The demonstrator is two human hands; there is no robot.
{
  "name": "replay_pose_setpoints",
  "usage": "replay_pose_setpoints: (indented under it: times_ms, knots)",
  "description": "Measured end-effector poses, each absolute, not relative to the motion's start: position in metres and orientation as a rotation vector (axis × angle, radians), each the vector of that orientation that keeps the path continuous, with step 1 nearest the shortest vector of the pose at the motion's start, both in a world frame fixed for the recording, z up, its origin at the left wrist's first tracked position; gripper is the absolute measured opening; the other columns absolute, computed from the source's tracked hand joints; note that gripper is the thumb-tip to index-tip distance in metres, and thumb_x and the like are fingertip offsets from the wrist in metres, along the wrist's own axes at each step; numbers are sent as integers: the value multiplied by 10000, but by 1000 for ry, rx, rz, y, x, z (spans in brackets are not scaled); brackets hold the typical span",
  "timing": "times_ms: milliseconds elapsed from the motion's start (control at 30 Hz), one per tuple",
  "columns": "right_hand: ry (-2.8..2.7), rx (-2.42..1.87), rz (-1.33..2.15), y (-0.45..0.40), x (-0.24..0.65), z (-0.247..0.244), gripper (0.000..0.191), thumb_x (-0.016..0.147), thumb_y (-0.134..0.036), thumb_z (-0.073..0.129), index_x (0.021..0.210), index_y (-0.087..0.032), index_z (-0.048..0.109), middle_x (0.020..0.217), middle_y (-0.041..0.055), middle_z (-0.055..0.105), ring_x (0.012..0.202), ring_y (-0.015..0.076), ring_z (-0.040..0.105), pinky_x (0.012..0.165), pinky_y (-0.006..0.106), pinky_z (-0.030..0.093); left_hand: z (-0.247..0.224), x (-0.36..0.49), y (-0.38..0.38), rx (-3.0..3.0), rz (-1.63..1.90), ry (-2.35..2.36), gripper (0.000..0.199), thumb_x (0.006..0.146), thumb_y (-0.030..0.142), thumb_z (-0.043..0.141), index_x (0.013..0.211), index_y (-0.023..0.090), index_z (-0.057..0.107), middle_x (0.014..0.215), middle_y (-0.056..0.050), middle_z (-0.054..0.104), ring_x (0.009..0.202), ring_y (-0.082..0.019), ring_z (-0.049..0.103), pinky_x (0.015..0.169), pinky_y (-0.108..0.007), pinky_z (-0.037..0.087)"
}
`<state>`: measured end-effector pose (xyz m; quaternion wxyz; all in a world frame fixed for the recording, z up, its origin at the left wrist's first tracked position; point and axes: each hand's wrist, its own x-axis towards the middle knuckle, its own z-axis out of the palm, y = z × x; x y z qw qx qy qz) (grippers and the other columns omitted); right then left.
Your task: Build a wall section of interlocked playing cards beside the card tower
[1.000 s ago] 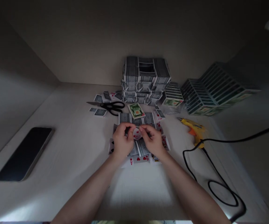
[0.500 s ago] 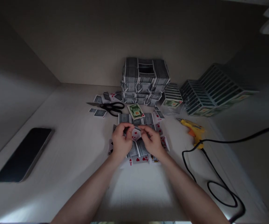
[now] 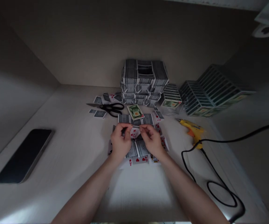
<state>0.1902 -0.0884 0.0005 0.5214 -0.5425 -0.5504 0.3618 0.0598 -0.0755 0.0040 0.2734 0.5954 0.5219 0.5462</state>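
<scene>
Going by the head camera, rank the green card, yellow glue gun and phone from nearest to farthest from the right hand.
From the right hand:
1. Green card, ahead and slightly left.
2. Yellow glue gun, to the right.
3. Phone, far left.

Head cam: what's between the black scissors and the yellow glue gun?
In the head view, going from the black scissors to the yellow glue gun, there's a green-printed playing card, then a red-marked playing card.
</scene>
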Motion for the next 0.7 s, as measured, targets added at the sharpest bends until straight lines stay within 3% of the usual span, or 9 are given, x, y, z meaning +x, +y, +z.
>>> replay_pose_setpoints:
  times_ms: [267,700]
  knots:
    - [-1286,-1316,831,-89,192,-2,122,800,-291,511,819,-197,586,705,16,648,657,151,610,627,272,483,15,62,-82,1759,1418,1399,61,800,208,521,793,194,579,779,-20,653,764,-143,612,730,-285,476]
    - [-1240,-1260,945,-88,191,3,151,787,-309,547,812,-193,640,729,22,685,659,154,623,632,282,503,2,61,-75,1472,1459,1414,116,807,282,542,844,180,585,774,-23,631,717,-132,603,672,-262,476]
